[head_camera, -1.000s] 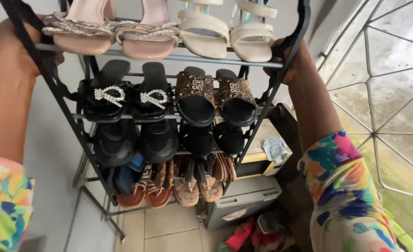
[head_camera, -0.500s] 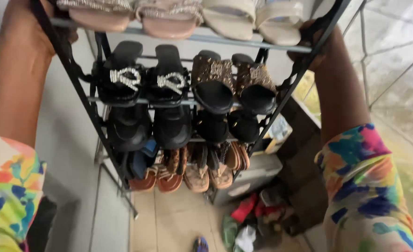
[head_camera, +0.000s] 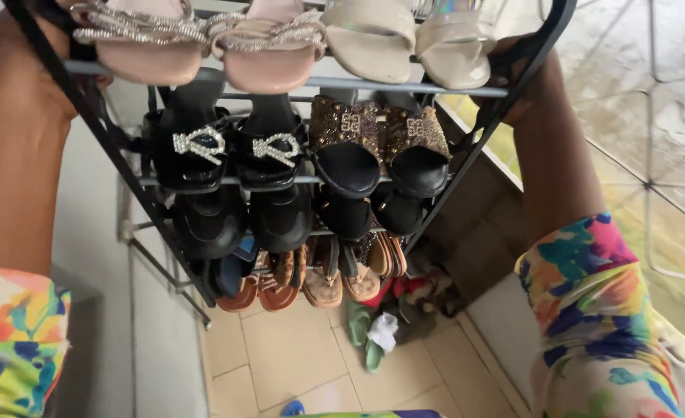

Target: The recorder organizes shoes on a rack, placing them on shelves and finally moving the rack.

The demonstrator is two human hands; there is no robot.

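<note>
A black metal shoe rack (head_camera: pixel 129 166) fills the view, seen from above, its tiers full of shoes. My left hand (head_camera: pixel 25 73) grips its left side bar near the top. My right hand (head_camera: pixel 524 81) grips the right side bar at the same height. The top tier carries pink jewelled sandals (head_camera: pixel 203 46) and cream sandals (head_camera: pixel 404 39). Below sit black slides with silver bows (head_camera: pixel 230 151) and black slides with gold straps (head_camera: pixel 377 151). Lower tiers hold black shoes (head_camera: pixel 242 220) and brown sandals (head_camera: pixel 311 275).
Beige floor tiles (head_camera: pixel 296 356) lie under the rack. Green slippers and a white cloth (head_camera: pixel 373 337) lie by its foot beside other loose shoes. A grey wall (head_camera: pixel 87 232) is on the left. A wet window pane (head_camera: pixel 652 116) is on the right.
The rack sits lower and further right in view than half a second ago. A grey box seen under it a second ago is out of sight, and loose shoes now show on the floor.
</note>
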